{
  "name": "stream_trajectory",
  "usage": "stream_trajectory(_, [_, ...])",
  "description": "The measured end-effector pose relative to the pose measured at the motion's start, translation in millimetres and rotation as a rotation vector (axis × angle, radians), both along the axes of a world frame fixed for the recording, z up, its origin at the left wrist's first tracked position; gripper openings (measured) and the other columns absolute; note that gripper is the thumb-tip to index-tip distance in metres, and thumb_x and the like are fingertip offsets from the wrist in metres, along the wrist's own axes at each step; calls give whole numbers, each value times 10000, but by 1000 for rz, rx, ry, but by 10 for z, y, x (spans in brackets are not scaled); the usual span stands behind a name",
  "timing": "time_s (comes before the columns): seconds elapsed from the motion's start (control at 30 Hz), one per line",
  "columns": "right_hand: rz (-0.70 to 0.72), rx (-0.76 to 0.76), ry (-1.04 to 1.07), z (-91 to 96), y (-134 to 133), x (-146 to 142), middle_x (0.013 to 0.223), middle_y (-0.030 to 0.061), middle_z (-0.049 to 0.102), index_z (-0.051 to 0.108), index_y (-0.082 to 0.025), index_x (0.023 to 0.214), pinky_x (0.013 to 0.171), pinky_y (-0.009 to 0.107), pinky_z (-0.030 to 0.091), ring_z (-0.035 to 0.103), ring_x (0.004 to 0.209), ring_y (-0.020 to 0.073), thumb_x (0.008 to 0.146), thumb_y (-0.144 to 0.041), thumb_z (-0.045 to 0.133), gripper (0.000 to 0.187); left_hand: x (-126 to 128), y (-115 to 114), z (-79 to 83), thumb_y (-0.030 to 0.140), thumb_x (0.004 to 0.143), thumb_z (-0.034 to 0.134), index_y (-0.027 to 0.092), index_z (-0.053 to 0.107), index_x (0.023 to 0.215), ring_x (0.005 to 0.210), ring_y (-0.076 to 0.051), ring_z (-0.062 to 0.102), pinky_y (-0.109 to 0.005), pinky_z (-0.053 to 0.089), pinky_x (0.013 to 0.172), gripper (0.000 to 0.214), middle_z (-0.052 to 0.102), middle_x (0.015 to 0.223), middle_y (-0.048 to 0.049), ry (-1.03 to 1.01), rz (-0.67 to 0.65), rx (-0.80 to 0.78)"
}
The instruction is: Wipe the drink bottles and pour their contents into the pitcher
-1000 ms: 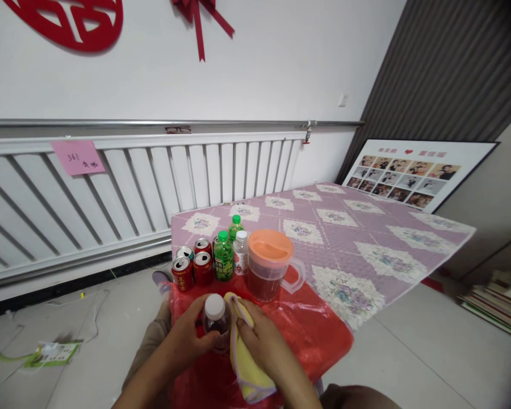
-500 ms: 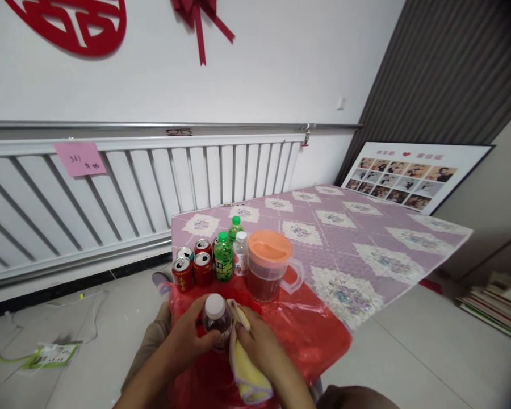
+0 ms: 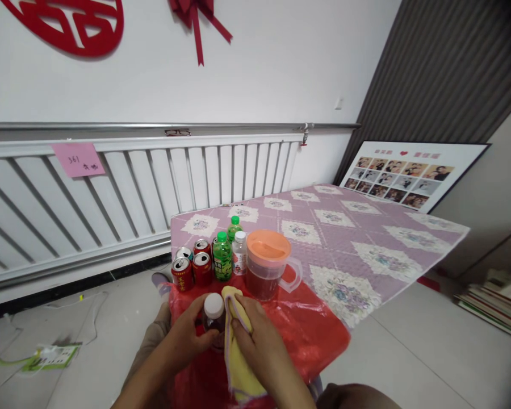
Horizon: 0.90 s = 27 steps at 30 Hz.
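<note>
The person's left hand [image 3: 192,329] holds a narrow grip around a clear bottle [image 3: 214,322] of dark look with a white cap, fingers along its 9 o'clock side and thumb across its near face; whether its base rests on anything is hidden. At the bottle's 3 o'clock side, the right hand [image 3: 262,335] grips a folded yellow cloth [image 3: 242,369] with a purple edge, its upper end up against the bottle. Below both hands spreads a red plastic sheet [image 3: 319,335]. Taking the held bottle as the centre of the dial, a group of drink cans [image 3: 183,277], mostly red, stands near at 11 o'clock. Around 12 o'clock is a green-capped bottle [image 3: 222,261], with a second green bottle [image 3: 235,228] behind it and a small white-capped bottle [image 3: 239,258] just beside it. At 1 o'clock stands a clear pitcher [image 3: 262,282], its orange lid on and its handle turned toward 3 o'clock. Beyond, the table [image 3: 276,218] under a purple flowered cover reaches away toward 2 o'clock, where a photo board [image 3: 413,170] leans. A white radiator [image 3: 234,170] lines the wall from 10 to 1 o'clock, bearing a pink note [image 3: 79,159] at 10 o'clock.
</note>
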State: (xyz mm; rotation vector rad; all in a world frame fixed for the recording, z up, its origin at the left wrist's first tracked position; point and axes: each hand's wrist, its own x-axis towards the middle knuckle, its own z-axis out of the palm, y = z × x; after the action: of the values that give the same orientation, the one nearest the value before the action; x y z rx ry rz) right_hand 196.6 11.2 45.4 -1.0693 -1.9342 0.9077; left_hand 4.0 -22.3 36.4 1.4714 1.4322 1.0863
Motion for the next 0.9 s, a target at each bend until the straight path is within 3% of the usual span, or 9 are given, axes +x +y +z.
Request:
stream_trajectory(0.27, [67, -154, 68, -249, 254, -75, 1248, 85, 675, 607, -201, 1262, 1015, 380, 453, 623, 1147, 214, 901, -197, 465, 389, 20, -8, 46, 100, 640, 610, 165, 510, 1283, 1142, -276, 614, -417, 480, 1020, 654, 639, 1262, -103, -27, -29, 13])
stream_trajectory(0.53, [13, -126, -6, -440, 96, 10, 1301, 108, 643, 594, -190, 1297, 1070, 409, 410, 579, 1227, 230, 867, -195, 490, 443, -137, 82, -62, 107, 651, 643, 178, 505, 1318, 1172, -277, 597, -411, 462, 1037, 685, 637, 1287, -106, 26, -146, -3])
stream_trajectory(0.77, [-84, -119, -102, -533, -52, 57, 1323, 146, 620, 544, -159, 1357, 1039, 446, 446, 573, 1232, 271, 876, -266, 510, 494, -326, 217, 139, 142, 653, 663, 246, 520, 1348, 1174, -257, 598, -381, 456, 1037, 716, 669, 1252, -51, 150, -268, -65])
stream_trajectory(0.9, [-95, -110, -130, -538, -108, 67, 1339, 153, 604, 537, -138, 1357, 1062, 452, 432, 554, 1255, 275, 883, -265, 489, 493, -241, 170, 93, 175, 670, 677, 219, 480, 1377, 1271, -285, 523, -425, 396, 1096, 735, 600, 1340, -93, 132, -225, -37])
